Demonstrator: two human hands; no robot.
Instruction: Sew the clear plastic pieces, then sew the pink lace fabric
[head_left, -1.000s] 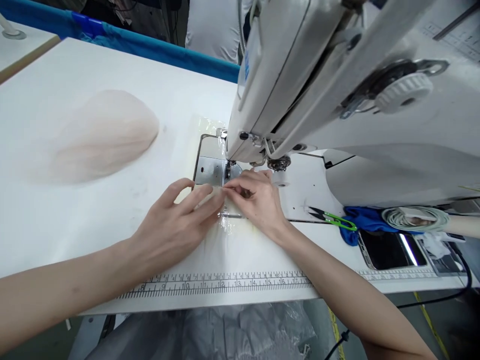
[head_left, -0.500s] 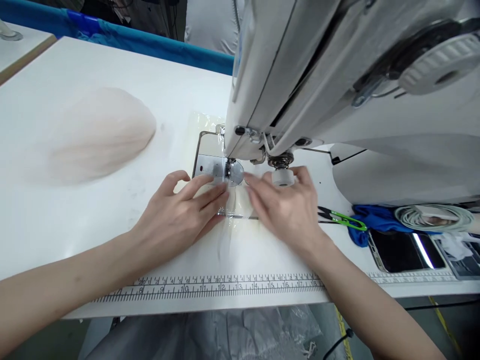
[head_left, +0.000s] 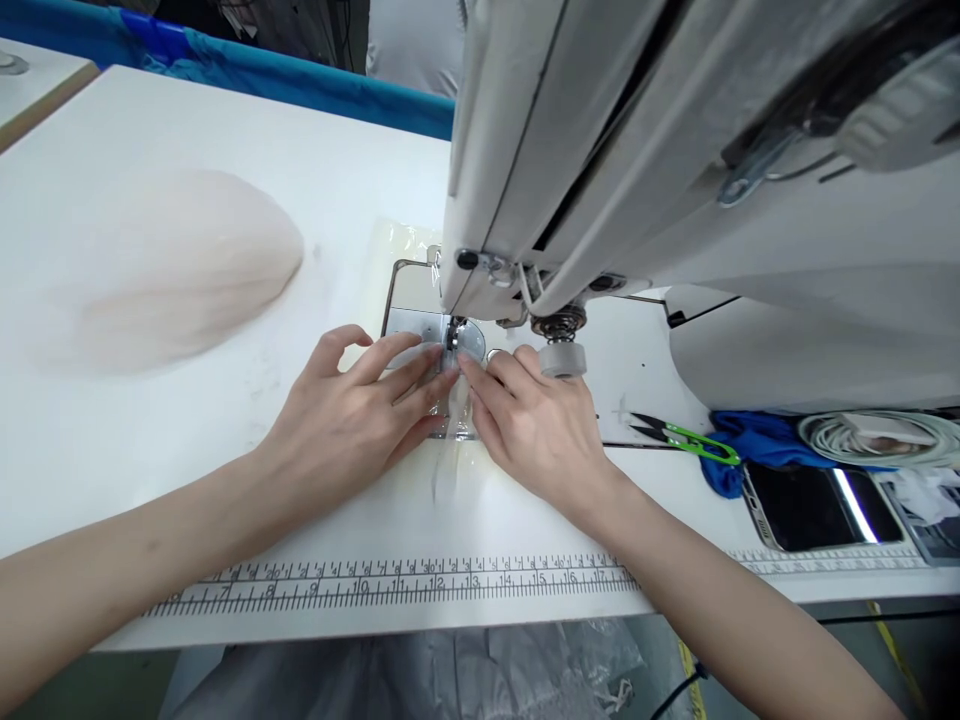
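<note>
A white sewing machine (head_left: 675,150) fills the upper right, its needle over a metal plate (head_left: 409,325). A small sheer, almost clear piece of fabric (head_left: 450,440) lies in front of the needle. My left hand (head_left: 352,420) rests flat on the fabric's left side, fingers stretched toward the needle. My right hand (head_left: 536,425) presses on its right side, fingers extended and close together, tips meeting the left fingertips just before the presser foot.
A heap of pale pink sheer fabric (head_left: 180,265) lies at the left of the white table (head_left: 150,450). Green-handled thread snips (head_left: 682,435), a blue cloth (head_left: 750,445), a phone (head_left: 817,505) and a coiled cable (head_left: 877,435) sit at right. A printed ruler (head_left: 390,580) runs along the front edge.
My right hand swung out to the right near the machine's small roller, then came back to the needle beside the left fingertips. My left hand stayed on the fabric.
</note>
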